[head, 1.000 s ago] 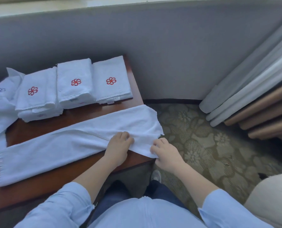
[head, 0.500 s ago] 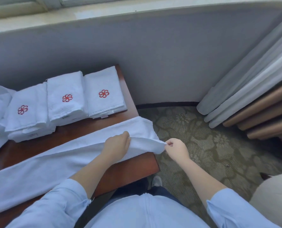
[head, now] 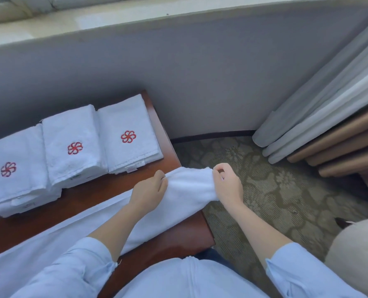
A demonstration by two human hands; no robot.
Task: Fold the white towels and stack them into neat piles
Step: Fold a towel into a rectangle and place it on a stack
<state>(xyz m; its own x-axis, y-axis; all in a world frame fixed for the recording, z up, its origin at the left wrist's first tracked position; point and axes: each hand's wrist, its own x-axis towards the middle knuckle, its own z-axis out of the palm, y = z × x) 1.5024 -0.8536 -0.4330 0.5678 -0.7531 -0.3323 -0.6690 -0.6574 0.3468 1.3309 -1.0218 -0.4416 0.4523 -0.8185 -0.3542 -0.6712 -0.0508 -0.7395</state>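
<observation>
Head view: three folded piles (head: 73, 147) with red logos sit side by side at the table's (head: 174, 239) far side, done by the look of it. One long towel (head: 187, 188), already narrowed to a strip, lies diagonally across the table with its right end lifted. Left hand (head: 150, 190) pinches its far edge, and right hand (head: 228, 183) pinches the end corner. Left to do, I'd say: cross folds, then stacking.

A long towel (head: 189, 187) lies across the bench (head: 174, 239) before me, its right end held up between my left fingers (head: 160, 177) and right fingers (head: 218, 168) at the bench's right edge. Behind it three folded piles (head: 71, 134) sit side by side.
</observation>
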